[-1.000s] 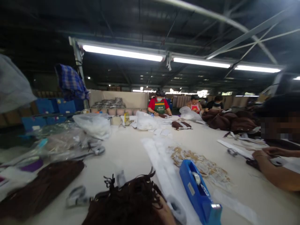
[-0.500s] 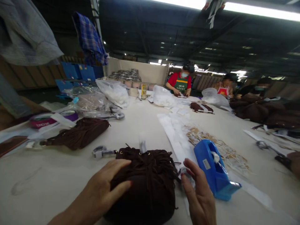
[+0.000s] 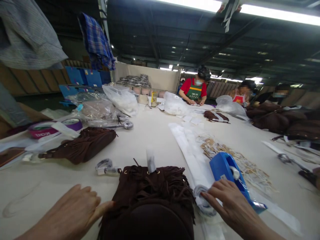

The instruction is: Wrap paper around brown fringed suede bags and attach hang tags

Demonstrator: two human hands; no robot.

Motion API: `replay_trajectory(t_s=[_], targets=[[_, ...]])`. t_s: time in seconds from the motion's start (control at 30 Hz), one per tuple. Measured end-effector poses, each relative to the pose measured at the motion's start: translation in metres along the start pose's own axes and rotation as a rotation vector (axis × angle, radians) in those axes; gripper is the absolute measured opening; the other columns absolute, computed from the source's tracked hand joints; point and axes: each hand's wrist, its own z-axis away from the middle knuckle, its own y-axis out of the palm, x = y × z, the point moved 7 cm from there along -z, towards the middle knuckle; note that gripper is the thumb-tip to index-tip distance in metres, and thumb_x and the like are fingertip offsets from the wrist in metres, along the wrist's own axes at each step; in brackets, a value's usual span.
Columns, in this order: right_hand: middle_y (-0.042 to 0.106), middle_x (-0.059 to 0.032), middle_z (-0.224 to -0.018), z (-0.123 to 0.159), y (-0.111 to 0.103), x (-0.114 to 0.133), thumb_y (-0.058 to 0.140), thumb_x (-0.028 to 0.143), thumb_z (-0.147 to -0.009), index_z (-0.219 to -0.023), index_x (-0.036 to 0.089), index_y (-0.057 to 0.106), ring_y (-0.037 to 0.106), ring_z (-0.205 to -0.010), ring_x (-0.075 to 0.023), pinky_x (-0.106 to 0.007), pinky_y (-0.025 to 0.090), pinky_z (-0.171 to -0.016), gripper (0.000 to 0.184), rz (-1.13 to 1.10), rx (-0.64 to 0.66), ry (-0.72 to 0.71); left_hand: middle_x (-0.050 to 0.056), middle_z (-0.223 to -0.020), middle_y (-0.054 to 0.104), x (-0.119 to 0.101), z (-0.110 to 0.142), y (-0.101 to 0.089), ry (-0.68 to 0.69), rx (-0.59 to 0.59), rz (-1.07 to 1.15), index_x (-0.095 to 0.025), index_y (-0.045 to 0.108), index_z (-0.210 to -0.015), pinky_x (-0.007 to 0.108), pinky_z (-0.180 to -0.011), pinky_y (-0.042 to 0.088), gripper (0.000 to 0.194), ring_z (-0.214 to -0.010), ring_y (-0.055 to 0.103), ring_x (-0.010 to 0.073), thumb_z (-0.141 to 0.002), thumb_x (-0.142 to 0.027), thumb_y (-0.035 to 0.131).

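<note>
A dark brown fringed suede bag (image 3: 150, 200) lies on the white table (image 3: 155, 136) right in front of me. My left hand (image 3: 72, 213) rests flat on the table at the bag's left side, its thumb touching the suede, fingers loosely together and holding nothing. My right hand (image 3: 231, 206) reaches to the bag's right, fingers stretched over the end of a stack of white paper strips (image 3: 192, 156), beside a blue tape dispenser (image 3: 232, 176).
A second brown fringed bag (image 3: 82, 146) lies to the left, with a metal clasp (image 3: 105, 165) near it. Plastic bags (image 3: 120, 98), a purple tape roll (image 3: 72, 124) and a heap of paper tags (image 3: 240, 163) are spread about. Other workers (image 3: 196, 88) sit at the far end.
My left hand slid off the top of the bag to the table at its left. My right hand moved from upright beside the bag down onto the white strips.
</note>
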Motion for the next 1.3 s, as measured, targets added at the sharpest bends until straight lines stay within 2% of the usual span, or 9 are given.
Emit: replay_trajectory(t_s=[0.13, 0.33, 0.57, 0.7, 0.83, 0.97, 1.1, 1.2, 1.3], targets=[[0.061, -0.0053, -0.087, -0.012, -0.019, 0.033, 0.042, 0.034, -0.090, -0.087, 0.021, 0.061, 0.056, -0.083, -0.0173, -0.030, 0.041, -0.074, 0.024, -0.206, -0.152, -0.024, 0.008, -0.080, 0.066, -0.001, -0.013, -0.027, -0.053, -0.201, 0.177, -0.021, 0.069, -0.080, 0.034, -0.073, 0.041, 0.039, -0.079, 0.058, 0.0254, -0.082, -0.044, 0.037], [0.061, -0.0015, -0.067, -0.061, 0.062, 0.104, 0.039, 0.029, -0.089, -0.065, 0.017, 0.061, 0.056, -0.065, -0.0147, -0.027, 0.043, -0.065, 0.035, -0.246, 0.614, -0.129, 0.001, -0.084, 0.067, -0.111, -0.061, -0.007, 0.397, 0.403, 0.392, -0.020, 0.067, -0.083, 0.029, -0.075, 0.045, 0.031, -0.078, 0.060, 0.0195, -0.078, -0.018, 0.036], [0.062, -0.0167, -0.099, -0.044, 0.010, 0.015, 0.043, 0.025, -0.086, -0.081, 0.014, 0.066, 0.057, -0.093, -0.0286, -0.044, 0.039, -0.084, 0.026, 0.193, 0.098, 0.240, 0.020, -0.089, 0.064, -0.022, -0.035, -0.032, -0.219, 0.021, -0.263, -0.008, 0.064, -0.092, 0.049, -0.077, 0.042, 0.033, -0.087, 0.058, 0.0341, -0.085, -0.026, 0.037], [0.063, -0.0055, -0.092, -0.066, 0.012, 0.071, 0.038, 0.028, -0.090, -0.083, 0.019, 0.063, 0.056, -0.086, -0.0166, -0.029, 0.040, -0.082, 0.028, -0.279, 0.076, -0.023, 0.007, -0.086, 0.063, -0.062, -0.054, -0.032, 0.117, -0.025, 0.160, -0.018, 0.061, -0.081, 0.035, -0.082, 0.041, 0.029, -0.086, 0.057, 0.0223, -0.086, -0.029, 0.034], [0.038, 0.0042, -0.052, -0.073, 0.064, 0.089, 0.036, 0.045, -0.090, -0.054, 0.017, 0.043, 0.036, -0.049, -0.0083, -0.022, 0.032, -0.050, 0.046, -0.533, 0.540, -0.067, -0.002, -0.058, 0.043, -0.089, -0.074, -0.006, 0.341, 0.238, 0.534, -0.018, 0.041, -0.056, 0.022, -0.058, 0.037, 0.043, -0.055, 0.043, 0.0116, -0.086, -0.047, 0.030], [0.027, 0.0061, -0.052, -0.047, 0.053, 0.028, 0.036, 0.059, -0.085, -0.056, 0.018, 0.037, 0.026, -0.048, -0.0072, -0.022, 0.023, -0.045, 0.051, -0.631, 0.562, 0.170, -0.004, -0.055, 0.033, -0.022, -0.055, 0.007, 0.140, 0.285, 0.590, -0.019, 0.037, -0.055, 0.023, -0.050, 0.029, 0.050, -0.052, 0.033, 0.0107, -0.085, -0.057, 0.025], [0.054, -0.0005, -0.068, -0.033, 0.002, 0.003, 0.046, 0.049, -0.084, -0.070, 0.017, 0.057, 0.048, -0.066, -0.0135, -0.026, 0.037, -0.062, 0.037, -0.402, 0.250, 0.201, 0.003, -0.071, 0.062, 0.034, -0.027, -0.010, -0.029, -0.149, 0.262, -0.023, 0.063, -0.068, 0.030, -0.072, 0.040, 0.039, -0.075, 0.055, 0.0212, -0.080, -0.051, 0.040], [0.058, -0.0032, -0.104, -0.032, 0.002, 0.042, 0.060, 0.045, -0.077, -0.100, 0.023, 0.060, 0.051, -0.096, -0.0180, -0.030, 0.039, -0.084, 0.032, -0.534, 0.311, 0.056, 0.001, -0.117, 0.059, -0.002, -0.015, -0.009, 0.078, -0.248, 0.431, -0.031, 0.058, -0.110, 0.032, -0.093, 0.037, 0.042, -0.109, 0.049, 0.0242, -0.072, -0.048, 0.054], [0.053, -0.0033, -0.117, -0.030, 0.023, 0.076, 0.075, 0.045, -0.061, -0.119, 0.027, 0.051, 0.047, -0.107, -0.0211, -0.034, 0.036, -0.093, 0.065, -0.547, 0.434, -0.039, 0.005, -0.125, 0.053, -0.060, -0.017, 0.009, 0.049, 0.038, 0.639, -0.025, 0.048, -0.121, 0.033, -0.093, 0.039, 0.072, -0.110, 0.049, 0.0274, -0.054, -0.038, 0.070]])
